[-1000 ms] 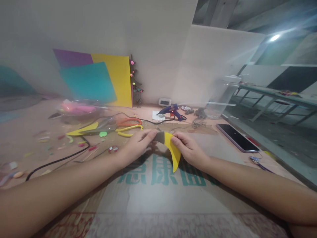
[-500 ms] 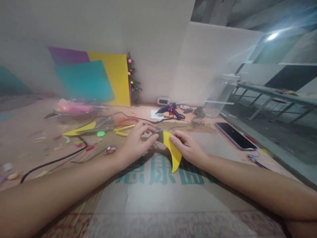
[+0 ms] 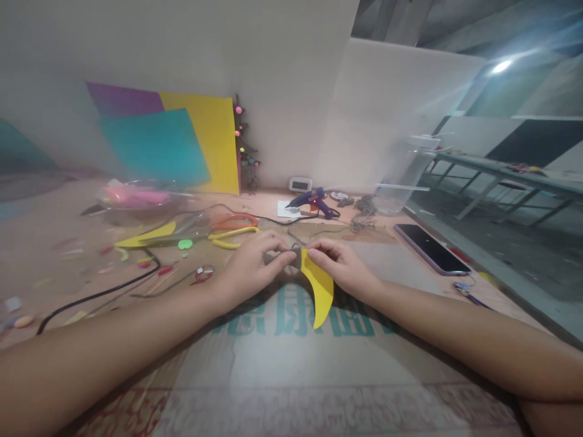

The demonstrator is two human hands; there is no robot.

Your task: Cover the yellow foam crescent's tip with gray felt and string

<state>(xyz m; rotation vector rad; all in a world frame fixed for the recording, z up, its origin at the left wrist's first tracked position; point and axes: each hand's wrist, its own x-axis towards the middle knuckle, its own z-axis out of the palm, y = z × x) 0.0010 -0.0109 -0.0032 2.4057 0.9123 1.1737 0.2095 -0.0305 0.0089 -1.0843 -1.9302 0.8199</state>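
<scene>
Between my hands, over the printed board, is a curved yellow foam-like piece with its pointed tip hanging down. A small dark grey piece meets its upper left end. My right hand pinches the yellow piece near its top between thumb and fingers. My left hand is closed, thumb toward fingertips, at the dark grey piece; the exact grip is partly hidden. Beyond my left hand lie yellow-handled scissors.
A glue gun rests on a white card behind my hands. A phone lies at the right, near the table edge. Purple, teal and yellow sheets lean at the back left. Scraps and a black cable spread over the left.
My right hand has shifted slightly left and its grip moved higher on the yellow piece, whose tip now hangs lower. My left hand has closed in toward the dark grey end.
</scene>
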